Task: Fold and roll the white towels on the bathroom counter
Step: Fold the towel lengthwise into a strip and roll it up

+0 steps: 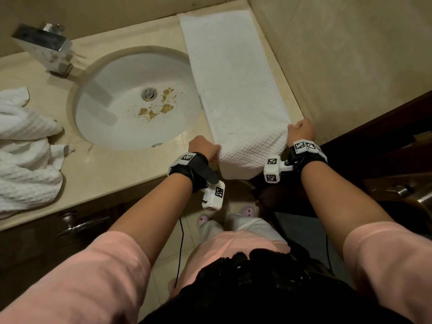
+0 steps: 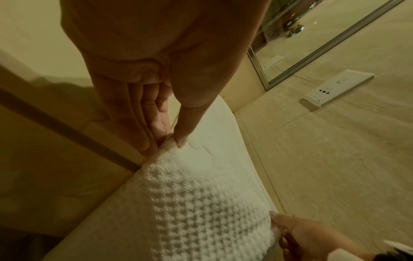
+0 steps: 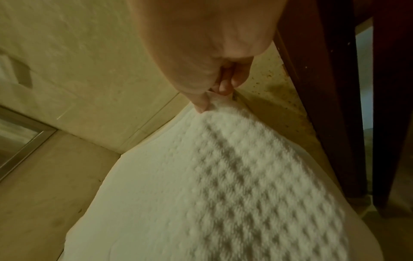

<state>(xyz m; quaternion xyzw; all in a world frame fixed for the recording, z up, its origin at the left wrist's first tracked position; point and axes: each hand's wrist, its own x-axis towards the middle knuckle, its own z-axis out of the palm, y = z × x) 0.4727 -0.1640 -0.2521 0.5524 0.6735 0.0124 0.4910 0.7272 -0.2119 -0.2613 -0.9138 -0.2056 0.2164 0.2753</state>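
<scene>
A long white waffle-weave towel (image 1: pixel 236 90) lies folded in a strip along the right side of the counter, from the back wall to the front edge, its near end turned over toward the far end. My left hand (image 1: pixel 205 148) pinches the near left corner of the towel (image 2: pixel 201 194), thumb on top. My right hand (image 1: pixel 301 132) pinches the near right corner of the same towel (image 3: pixel 223 176) between thumb and fingers (image 3: pixel 223 86).
A round white sink (image 1: pixel 138 99) with brown stains sits left of the towel, a chrome faucet (image 1: pixel 46 47) behind it. A crumpled pile of white towels (image 1: pixel 25 148) lies at the counter's left. A wall (image 1: pixel 350 54) and dark wooden door frame (image 1: pixel 385 127) bound the right side.
</scene>
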